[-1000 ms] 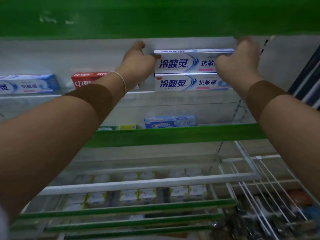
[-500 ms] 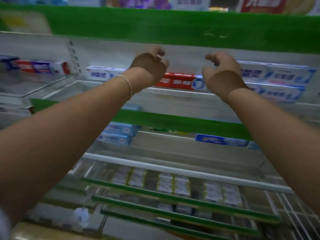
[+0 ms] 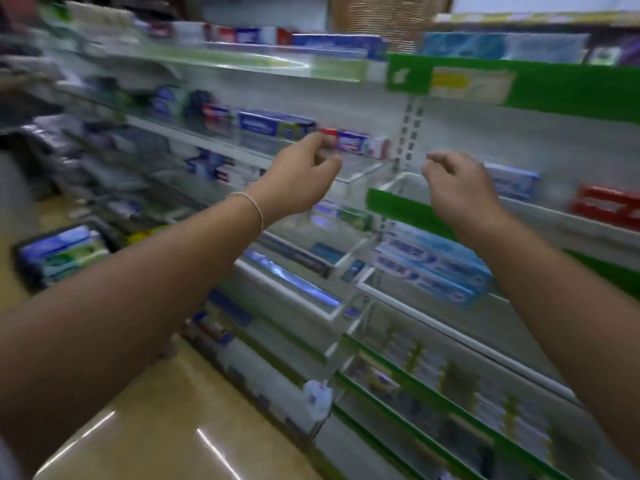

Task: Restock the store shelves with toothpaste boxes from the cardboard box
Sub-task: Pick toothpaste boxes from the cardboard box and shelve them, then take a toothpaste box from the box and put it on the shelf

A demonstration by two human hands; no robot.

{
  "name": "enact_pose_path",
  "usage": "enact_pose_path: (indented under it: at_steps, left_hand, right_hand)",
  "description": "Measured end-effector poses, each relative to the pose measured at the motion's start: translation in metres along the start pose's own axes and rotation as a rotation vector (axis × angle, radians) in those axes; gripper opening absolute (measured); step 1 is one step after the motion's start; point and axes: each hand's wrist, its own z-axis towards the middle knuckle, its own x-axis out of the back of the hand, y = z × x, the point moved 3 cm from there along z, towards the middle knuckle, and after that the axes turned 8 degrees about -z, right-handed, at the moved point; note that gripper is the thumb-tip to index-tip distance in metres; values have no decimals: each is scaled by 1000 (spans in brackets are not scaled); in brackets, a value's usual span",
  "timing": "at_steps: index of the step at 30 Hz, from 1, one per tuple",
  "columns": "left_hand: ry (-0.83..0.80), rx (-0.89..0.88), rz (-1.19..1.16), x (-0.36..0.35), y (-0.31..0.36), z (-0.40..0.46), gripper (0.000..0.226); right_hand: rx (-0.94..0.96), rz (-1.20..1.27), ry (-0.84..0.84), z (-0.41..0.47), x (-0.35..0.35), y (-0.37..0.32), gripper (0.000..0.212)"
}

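Hands are both raised in front of the store shelves [image 3: 349, 69], and both hold nothing. Left hand [image 3: 299, 180] has its fingers [image 3: 320, 147] loosely curled, near a red and blue toothpaste box [image 3: 356, 144] on the shelf behind it. Right hand [image 3: 457, 183] is also loosely curled, apart from the left. Light blue toothpaste boxes [image 3: 433, 268] lie stacked on a lower shelf. The cardboard box [image 3: 60, 252], with boxes inside, stands on the floor [image 3: 166, 420] at left. The picture is blurred.

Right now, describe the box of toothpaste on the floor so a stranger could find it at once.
Start at the long shelving and follow it to the far left, down to the shiny tan floor. There sits a dark open box packed with blue and green toothpaste cartons. Unlike the other stock, it stands on the floor, not on a shelf.
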Motion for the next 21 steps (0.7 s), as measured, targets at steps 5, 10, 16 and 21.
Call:
enact_pose_path:
  at_steps: [5, 10, 16, 21]
  left_hand:
    - [77, 176, 166, 114, -76, -46, 41]
    - [314, 341, 220, 220, -143, -109, 31]
    - [515, 554, 250, 312, -204, -196, 15]
    - [623, 688, 264, 357, -259, -230, 20]
  right_hand:
    - [64, 100, -185, -12, -100, -66, 31]
    - [115, 175, -390, -33, -201, -123, 22]
    - [149, 281, -628, -60, -322, -171, 22]
    - [141, 338, -759, -75, -421, -203, 8]
